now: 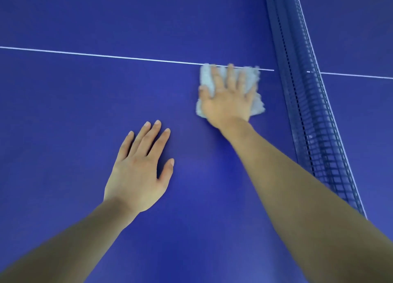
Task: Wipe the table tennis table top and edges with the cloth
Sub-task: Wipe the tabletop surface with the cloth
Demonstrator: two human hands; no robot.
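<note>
Pressing flat with spread fingers, the right hand [227, 100] is pinning the cloth [206, 79] on the table top [85, 112] at 1 o'clock, net [302, 112] near at its 3 o'clock, flat left hand [138, 172] resting at 7 o'clock

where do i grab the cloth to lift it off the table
The cloth lies flat on the table under the right hand, so there is no edge to slide under. Its crumpled near corner pokes out on the net side: probably best pinched there, from above.
</note>
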